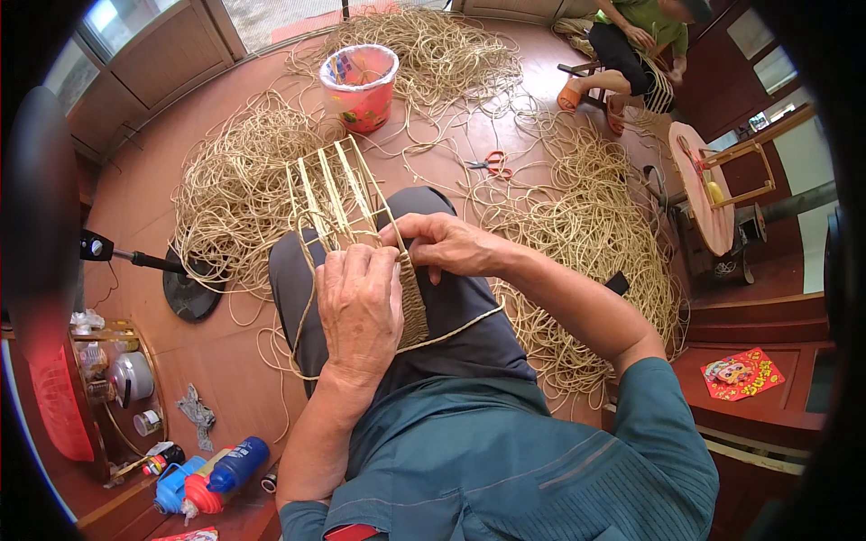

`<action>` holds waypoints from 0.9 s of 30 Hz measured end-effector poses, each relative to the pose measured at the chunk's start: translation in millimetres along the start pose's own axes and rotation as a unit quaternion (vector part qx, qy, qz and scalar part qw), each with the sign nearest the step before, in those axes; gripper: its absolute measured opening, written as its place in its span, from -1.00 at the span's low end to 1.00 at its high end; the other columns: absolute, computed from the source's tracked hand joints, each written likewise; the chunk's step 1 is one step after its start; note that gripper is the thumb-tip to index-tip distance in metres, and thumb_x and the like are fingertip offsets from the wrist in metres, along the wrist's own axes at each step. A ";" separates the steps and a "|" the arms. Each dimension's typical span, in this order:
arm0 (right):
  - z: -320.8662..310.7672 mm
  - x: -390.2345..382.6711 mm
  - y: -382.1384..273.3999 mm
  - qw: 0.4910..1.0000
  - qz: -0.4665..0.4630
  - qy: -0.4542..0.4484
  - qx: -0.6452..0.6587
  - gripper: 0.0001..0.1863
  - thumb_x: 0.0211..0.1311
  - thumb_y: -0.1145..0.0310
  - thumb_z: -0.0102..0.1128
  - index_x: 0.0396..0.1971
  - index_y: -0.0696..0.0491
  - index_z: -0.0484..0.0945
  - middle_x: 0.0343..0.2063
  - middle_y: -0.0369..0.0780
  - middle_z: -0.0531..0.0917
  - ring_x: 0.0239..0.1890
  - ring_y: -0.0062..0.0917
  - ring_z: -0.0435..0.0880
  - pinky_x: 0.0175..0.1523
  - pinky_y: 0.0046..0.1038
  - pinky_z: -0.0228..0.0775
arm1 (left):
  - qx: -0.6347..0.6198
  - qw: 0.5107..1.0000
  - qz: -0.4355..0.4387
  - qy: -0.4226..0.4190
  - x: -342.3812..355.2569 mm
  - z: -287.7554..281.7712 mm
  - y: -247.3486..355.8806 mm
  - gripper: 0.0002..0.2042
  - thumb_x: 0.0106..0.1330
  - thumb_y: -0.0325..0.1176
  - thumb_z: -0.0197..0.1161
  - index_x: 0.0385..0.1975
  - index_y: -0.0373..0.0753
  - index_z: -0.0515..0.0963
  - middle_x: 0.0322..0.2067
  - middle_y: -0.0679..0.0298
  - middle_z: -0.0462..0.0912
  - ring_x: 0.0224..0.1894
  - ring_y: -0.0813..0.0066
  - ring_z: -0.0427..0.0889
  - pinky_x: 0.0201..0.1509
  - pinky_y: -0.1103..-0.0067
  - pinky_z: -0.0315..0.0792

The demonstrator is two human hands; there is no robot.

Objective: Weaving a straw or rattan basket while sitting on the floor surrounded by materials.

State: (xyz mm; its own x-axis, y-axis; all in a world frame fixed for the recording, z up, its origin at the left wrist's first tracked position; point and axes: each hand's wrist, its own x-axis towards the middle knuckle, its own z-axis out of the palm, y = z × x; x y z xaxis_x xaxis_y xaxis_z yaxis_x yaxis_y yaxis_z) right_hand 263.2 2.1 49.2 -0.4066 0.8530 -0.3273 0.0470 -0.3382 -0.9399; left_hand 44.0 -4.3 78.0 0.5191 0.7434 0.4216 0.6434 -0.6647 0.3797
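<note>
On my lap rests a frame (330, 187) of thin pale bars, its near part wrapped in tightly woven straw cord (412, 311). My left hand (359, 302) lies over the near part of the frame, fingers bent and pressed together on it. At the frame's right edge, my right hand (449, 244) has its fingers curled in against the bars; what they pinch is hidden. A loose cord (465, 328) crosses my right thigh from the woven side. Another strand hangs down along the frame's left side.
Heaps of straw cord (239, 176) cover the floor left, ahead and right. Ahead stand a red bucket (359, 90) and red-handled scissors (493, 164). Blue bottle (239, 464) and shelf items sit lower left. A person (645, 45) sits far right, by a round-topped stool (699, 194).
</note>
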 end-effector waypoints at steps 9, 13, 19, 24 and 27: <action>-1.3 -3.5 -4.6 0.970 0.006 0.023 -0.242 -0.52 0.38 0.50 0.19 0.30 0.16 0.61 0.18 -0.13 0.65 -0.18 -0.43 0.78 -0.10 -0.44 0.68 | -0.011 1.000 0.005 0.006 1.9 0.7 -1.1 -0.85 0.33 -0.45 0.46 -0.14 -0.15 0.71 -0.21 0.27 0.68 -0.08 0.19 0.62 0.08 0.28 0.43; 13.2 -1.1 5.4 0.880 -0.200 0.129 -0.412 -0.54 0.23 0.48 0.26 0.16 0.11 0.68 0.05 0.05 0.73 0.12 -0.03 0.76 0.23 -0.13 0.61 | -0.014 1.000 0.007 0.021 2.0 0.6 -1.3 -0.85 0.33 -0.44 0.47 -0.15 -0.14 0.71 -0.21 0.27 0.68 -0.08 0.20 0.61 0.07 0.28 0.43; 20.3 -14.2 6.2 0.955 -0.007 0.176 -0.240 -0.55 0.29 0.37 0.40 0.19 0.01 0.67 -0.10 0.01 0.76 0.07 -0.14 0.79 0.21 -0.21 0.60 | -0.011 1.000 -0.004 0.023 -1.9 0.4 -2.3 -0.85 0.32 -0.43 0.49 -0.15 -0.15 0.72 -0.21 0.27 0.68 -0.08 0.19 0.61 0.07 0.27 0.43; 16.9 -12.3 8.9 0.925 -0.123 0.127 -0.336 -0.52 0.34 0.34 0.40 0.25 -0.02 0.66 0.07 -0.11 0.74 0.12 -0.19 0.77 0.22 -0.24 0.60 | -0.020 1.000 -0.003 0.022 -0.4 0.0 -2.7 -0.85 0.31 -0.44 0.49 -0.16 -0.15 0.72 -0.20 0.27 0.68 -0.08 0.19 0.61 0.08 0.27 0.43; 14.3 -9.6 13.6 0.907 -0.161 0.119 -0.371 -0.54 0.38 0.39 0.42 0.26 0.00 0.65 0.14 -0.24 0.70 -0.24 -0.48 0.72 -0.05 -0.35 0.59 | -0.023 1.000 -0.005 0.020 -0.4 0.3 -2.9 -0.85 0.31 -0.44 0.49 -0.16 -0.15 0.72 -0.20 0.27 0.68 -0.08 0.19 0.61 0.08 0.27 0.43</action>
State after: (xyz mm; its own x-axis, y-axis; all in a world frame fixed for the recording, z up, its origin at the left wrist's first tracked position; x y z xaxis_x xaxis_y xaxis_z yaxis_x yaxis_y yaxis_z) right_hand 254.7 -16.4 40.9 -0.3034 0.9517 0.0476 0.5979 0.2290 -0.7681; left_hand 42.1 -2.7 76.5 0.4889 0.7469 0.4507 0.6218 -0.6608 0.4205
